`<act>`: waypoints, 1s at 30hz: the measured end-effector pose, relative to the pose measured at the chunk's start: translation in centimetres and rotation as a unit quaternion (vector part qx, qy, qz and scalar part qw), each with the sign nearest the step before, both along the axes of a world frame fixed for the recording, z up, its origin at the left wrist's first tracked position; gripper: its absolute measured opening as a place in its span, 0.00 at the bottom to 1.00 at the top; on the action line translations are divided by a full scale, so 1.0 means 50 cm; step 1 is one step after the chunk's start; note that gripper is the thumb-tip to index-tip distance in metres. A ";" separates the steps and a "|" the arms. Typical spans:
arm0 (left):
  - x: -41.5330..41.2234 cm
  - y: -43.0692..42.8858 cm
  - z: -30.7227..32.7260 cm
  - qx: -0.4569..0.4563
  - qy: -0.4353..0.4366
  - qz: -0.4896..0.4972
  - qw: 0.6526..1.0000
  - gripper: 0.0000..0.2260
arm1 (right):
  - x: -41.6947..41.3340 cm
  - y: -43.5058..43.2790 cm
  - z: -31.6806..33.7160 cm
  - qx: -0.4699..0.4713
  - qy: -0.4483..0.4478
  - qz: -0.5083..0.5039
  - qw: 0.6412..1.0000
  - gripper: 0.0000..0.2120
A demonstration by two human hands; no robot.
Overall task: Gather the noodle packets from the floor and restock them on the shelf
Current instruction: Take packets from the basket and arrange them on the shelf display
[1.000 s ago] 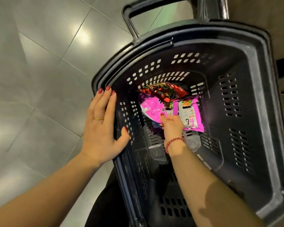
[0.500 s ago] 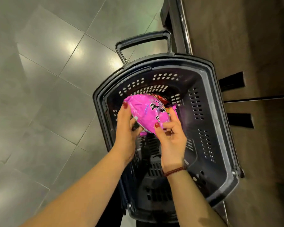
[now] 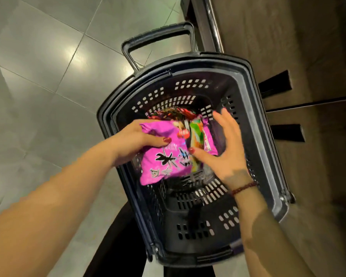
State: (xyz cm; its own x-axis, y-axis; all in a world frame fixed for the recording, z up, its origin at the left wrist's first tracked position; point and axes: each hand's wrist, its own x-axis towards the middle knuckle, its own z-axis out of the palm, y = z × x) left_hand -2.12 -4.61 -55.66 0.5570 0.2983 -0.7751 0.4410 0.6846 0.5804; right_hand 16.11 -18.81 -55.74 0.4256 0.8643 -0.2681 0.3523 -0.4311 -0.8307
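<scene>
Over the black perforated plastic basket (image 3: 254, 116), my left hand (image 3: 136, 142) grips a glossy pink noodle packet (image 3: 164, 162), thumb on top. I cannot read its black brush-style lettering. My right hand (image 3: 226, 152) is spread loose, with the thumb touching that packet. A second pink packet (image 3: 207, 140) sits just beside it, and a red-and-dark packet (image 3: 174, 112) lies deeper in the basket.

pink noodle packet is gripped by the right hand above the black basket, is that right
Not quite: the left hand grips the pink noodle packet above the black basket, thumb on top. The right hand has its fingers spread, with only the thumb at the packet's edge. The head view shows this.
</scene>
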 end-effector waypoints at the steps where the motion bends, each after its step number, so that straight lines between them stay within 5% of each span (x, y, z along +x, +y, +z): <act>1: -0.002 0.012 -0.002 0.010 0.004 -0.075 0.997 0.16 | 0.011 0.011 -0.002 -0.042 0.007 0.083 0.996 0.45; 3: 0.004 0.033 -0.001 0.008 0.009 -0.187 0.982 0.15 | 0.023 0.029 -0.016 -0.102 0.019 0.220 0.970 0.50; 6: 0.023 0.051 0.006 -0.022 0.009 -0.195 0.981 0.17 | 0.021 0.047 -0.044 -0.184 0.126 0.259 0.940 0.40; 10: 0.029 0.062 -0.005 -0.092 -0.024 -0.016 0.995 0.23 | 0.021 0.030 -0.078 -0.203 0.303 0.115 0.924 0.17; 13: 0.005 0.060 -0.043 -0.145 -0.073 0.141 0.977 0.43 | 0.020 0.004 -0.103 -0.153 0.409 -0.051 0.898 0.21; 15: 0.003 0.043 -0.056 -0.139 -0.080 0.128 0.979 0.46 | 0.008 -0.009 -0.113 -0.124 0.447 -0.142 0.874 0.33; 18: 0.026 -0.002 -0.059 -0.072 -0.023 -0.028 0.997 0.27 | -0.018 -0.013 -0.126 -0.121 0.429 -0.204 0.872 0.47; 21: 0.036 -0.028 -0.080 -0.051 0.034 -0.074 0.995 0.24 | -0.044 -0.011 -0.131 -0.158 0.367 -0.198 0.895 0.39; 24: 0.034 -0.051 -0.098 -0.075 0.061 -0.023 0.995 0.23 | -0.049 -0.019 -0.146 -0.223 0.305 -0.147 0.914 0.16; 27: 0.047 -0.096 -0.121 -0.057 0.115 0.103 0.986 0.21 | -0.033 -0.035 -0.183 -0.251 0.343 -0.217 0.879 0.29; 30: 0.061 -0.139 -0.152 -0.043 0.179 0.235 0.954 0.13 | 0.002 -0.049 -0.248 -0.244 0.261 -0.319 0.878 0.12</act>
State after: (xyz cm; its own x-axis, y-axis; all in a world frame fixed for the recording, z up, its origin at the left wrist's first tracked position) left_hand 0.94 -11.58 -63.27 0.0719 0.3764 -0.9237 0.2336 0.8940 0.3825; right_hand 16.23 -21.28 -68.15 0.4910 0.2224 -0.8423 -0.4643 -0.7513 -0.4690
